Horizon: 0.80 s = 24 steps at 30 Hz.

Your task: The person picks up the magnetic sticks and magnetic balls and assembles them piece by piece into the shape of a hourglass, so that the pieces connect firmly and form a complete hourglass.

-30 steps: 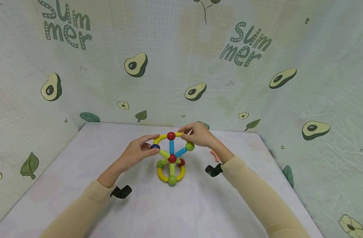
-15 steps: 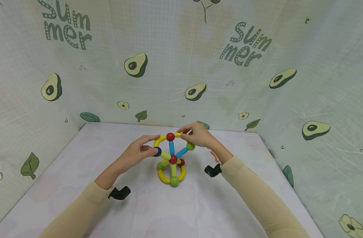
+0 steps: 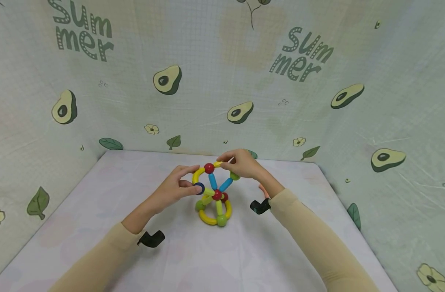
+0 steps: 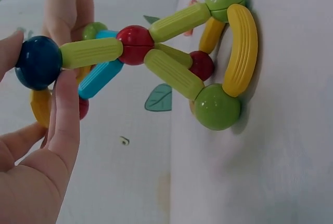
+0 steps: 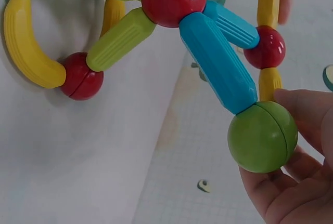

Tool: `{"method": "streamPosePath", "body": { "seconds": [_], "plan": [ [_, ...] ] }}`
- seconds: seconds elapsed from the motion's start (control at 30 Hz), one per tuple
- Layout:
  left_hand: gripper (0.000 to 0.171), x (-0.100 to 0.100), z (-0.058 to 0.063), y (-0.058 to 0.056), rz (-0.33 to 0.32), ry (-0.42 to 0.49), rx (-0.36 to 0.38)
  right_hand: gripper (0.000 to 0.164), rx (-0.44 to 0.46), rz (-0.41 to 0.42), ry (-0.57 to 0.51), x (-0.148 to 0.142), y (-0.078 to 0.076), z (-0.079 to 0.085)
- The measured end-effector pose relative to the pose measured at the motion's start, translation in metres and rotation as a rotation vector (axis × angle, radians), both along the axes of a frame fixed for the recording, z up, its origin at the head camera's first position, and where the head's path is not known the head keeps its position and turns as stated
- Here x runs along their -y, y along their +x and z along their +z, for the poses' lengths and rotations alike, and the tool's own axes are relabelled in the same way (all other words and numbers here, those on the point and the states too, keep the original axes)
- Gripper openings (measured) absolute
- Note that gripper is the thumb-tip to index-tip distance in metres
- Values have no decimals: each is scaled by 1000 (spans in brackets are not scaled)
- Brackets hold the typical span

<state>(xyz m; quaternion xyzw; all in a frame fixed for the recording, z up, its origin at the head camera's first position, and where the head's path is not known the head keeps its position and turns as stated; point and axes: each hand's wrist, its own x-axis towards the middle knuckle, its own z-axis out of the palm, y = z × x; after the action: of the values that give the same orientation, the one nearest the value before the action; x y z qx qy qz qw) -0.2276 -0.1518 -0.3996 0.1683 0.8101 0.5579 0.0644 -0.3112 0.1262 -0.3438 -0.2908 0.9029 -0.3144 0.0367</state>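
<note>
A figure of magnetic rods and balls stands on the table, joined at a red ball (image 3: 216, 195) in its middle. My left hand (image 3: 175, 185) grips the dark blue ball (image 4: 37, 62) at the end of an upper lime rod (image 4: 91, 52). Across from it, my right hand (image 3: 244, 164) pinches a curved yellow rod (image 5: 270, 82) beside the upper green ball (image 5: 263, 136). Two blue rods (image 5: 218, 60) run up from the middle ball. Below, lime legs reach balls linked by curved yellow rods (image 4: 242, 52), which rest on the table.
An orange curved piece (image 3: 263, 190) lies on the white table (image 3: 193, 259), partly behind the right forearm. A cloth printed with avocados (image 3: 166, 80) and leaves hangs behind the table and along both sides. Black wrist cameras (image 3: 151, 239) sit below the cuffs.
The figure has turned and its base has shifted a little to the right. The blue ball has come lower and rightward with my left hand. My right hand has barely moved.
</note>
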Motion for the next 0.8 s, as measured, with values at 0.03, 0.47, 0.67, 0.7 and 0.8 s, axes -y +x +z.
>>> {"method": "streamPosePath", "body": {
  "seconds": [0.03, 0.47, 0.67, 0.7, 0.8],
  "plan": [
    [81, -2, 0, 0, 7, 1, 2, 27, -1, 1, 0, 0, -1, 0],
    [71, 7, 2, -7, -83, -5, 65, 25, 0, 34, -31, -1, -6, -6],
    [76, 8, 4, -20, -206, 21, 93, 26, -14, 57, -43, -1, -6, -6],
    [78, 7, 4, -22, -220, 26, 101, 26, -15, 59, -45, -2, -6, -6],
    [84, 5, 4, -28, -262, 17, 102, 26, -19, 67, -49, -1, -6, -8]
  ]
}}
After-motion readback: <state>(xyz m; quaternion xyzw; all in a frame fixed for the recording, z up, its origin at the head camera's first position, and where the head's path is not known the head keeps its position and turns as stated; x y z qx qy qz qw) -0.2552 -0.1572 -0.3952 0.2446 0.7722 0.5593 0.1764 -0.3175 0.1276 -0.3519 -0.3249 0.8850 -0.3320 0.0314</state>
